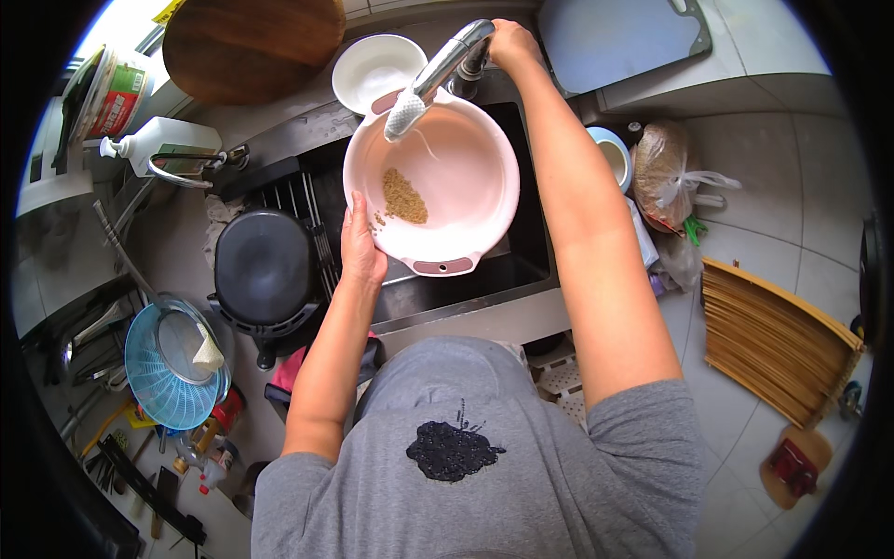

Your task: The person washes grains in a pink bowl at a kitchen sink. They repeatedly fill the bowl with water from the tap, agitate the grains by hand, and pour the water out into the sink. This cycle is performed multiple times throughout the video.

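My left hand [363,248] grips the left rim of a pale pink plastic basin [506,175], thumb on top, and the basin is over the dark sink [534,244]. Inside it lies a small heap of brown grain [404,197], with a few kernels scattered toward the rim. A chrome faucet [450,59] with a whitish textured spout end reaches over the basin's far side. My right hand [515,45] is closed around the faucet's far end; its fingertips are partly hidden. A thin pale curved line shows below the spout, and I cannot tell whether it is water.
Behind the basin sit a white bowl [380,66] and a round wooden board [255,49]. On the left are a pump bottle [171,143], a black pan-like vessel [264,262] and a blue strainer basket [150,377]. A grey cutting board [621,42] and a bagged bundle [663,161] are right.
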Demonstrator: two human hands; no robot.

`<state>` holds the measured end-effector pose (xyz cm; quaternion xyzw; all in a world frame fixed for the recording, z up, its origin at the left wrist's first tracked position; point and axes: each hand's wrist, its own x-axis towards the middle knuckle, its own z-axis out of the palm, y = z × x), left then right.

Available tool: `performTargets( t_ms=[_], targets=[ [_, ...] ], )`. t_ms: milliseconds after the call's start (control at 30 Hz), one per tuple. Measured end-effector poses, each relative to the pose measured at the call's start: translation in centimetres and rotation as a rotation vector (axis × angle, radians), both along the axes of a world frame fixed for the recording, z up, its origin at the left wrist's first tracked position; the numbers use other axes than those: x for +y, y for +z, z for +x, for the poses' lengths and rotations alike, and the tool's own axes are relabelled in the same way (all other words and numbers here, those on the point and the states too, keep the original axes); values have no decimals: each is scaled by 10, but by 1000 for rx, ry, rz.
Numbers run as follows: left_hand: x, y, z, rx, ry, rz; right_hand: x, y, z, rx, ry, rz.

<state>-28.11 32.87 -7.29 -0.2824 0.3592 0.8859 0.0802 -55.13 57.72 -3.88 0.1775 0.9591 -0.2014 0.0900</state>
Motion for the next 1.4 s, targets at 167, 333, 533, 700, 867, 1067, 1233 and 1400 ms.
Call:
performTargets(
  t_ms=[167, 333, 533, 700, 867, 1067, 1233, 1400],
  targets=[
    [0, 7, 0, -2, 9, -3, 5, -8, -10, -74, -31, -97],
    [-2, 3, 0, -15, 24, -24, 6, -12, -14, -87, -41, -109],
    [-5, -1, 3, -38, 34, -36, 8, -15, -16, -84, -20, -131],
    [-6, -1, 5, -40, 35, -45, 8, -16, -16, -80, -1, -122],
    [-7, -6, 7, -40, 34, -55, 11, -18, -19, -87, 17, -107],
    [-6, -2, 8, -23, 23, -63, 6, -1, -3, -45, 109, -8],
    [-5, -8, 12, -14, 12, -55, 10, -4, 38, 186, 161, -211],
    [-7, -7, 16, -8, -4, -37, 1, -7, 135, 241, -137, -1093]
  ],
)
